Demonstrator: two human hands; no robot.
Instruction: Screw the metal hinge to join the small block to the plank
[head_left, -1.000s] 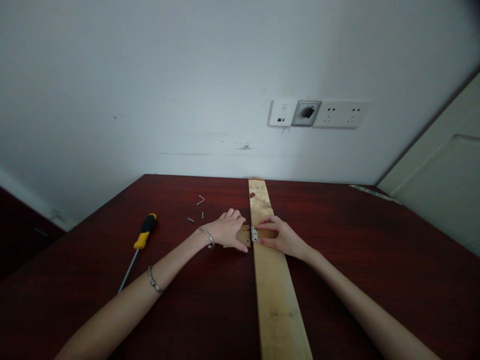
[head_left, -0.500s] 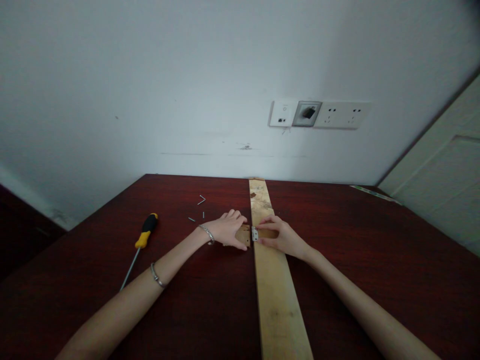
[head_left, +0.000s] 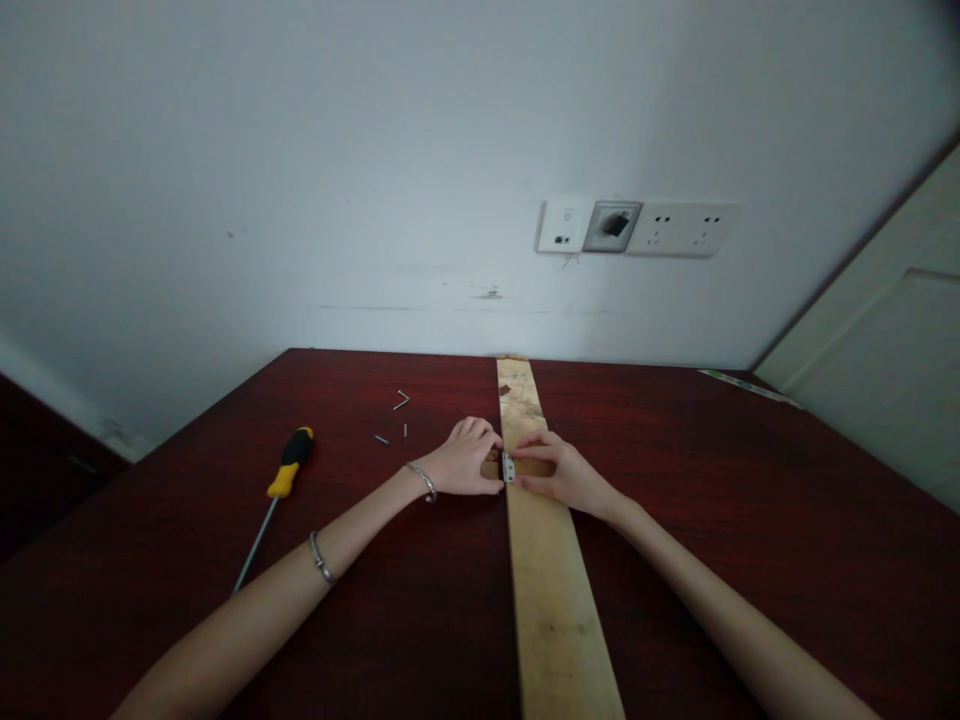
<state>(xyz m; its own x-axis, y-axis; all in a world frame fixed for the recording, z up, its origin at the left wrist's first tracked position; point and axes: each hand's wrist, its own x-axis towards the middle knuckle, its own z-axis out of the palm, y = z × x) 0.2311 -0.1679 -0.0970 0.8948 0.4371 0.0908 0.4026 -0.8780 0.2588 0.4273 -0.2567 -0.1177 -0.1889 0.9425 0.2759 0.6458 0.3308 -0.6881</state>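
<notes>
A long pale wooden plank (head_left: 559, 600) runs from the near edge of the view to the wall. A small metal hinge (head_left: 508, 467) lies at the plank's left edge. My right hand (head_left: 566, 475) rests across the plank, thumb and forefinger closed on the hinge's ends. From the left, my left hand (head_left: 461, 460) curves over a short wooden piece (head_left: 491, 465), thumb and fingers along its two sides, tips close to the hinge. Most of that piece is hidden under the hand.
On the dark red table (head_left: 420, 620), a yellow-and-black screwdriver (head_left: 290, 462) lies at the left. Several screws (head_left: 405, 431) are scattered beyond my left hand. Behind stands a white wall with sockets (head_left: 671, 229); a pale door (head_left: 892, 340) is at the right.
My left hand has slid slightly right, closer to the hinge, covering more of the short wooden piece. My right hand and the plank stay nearly in place.
</notes>
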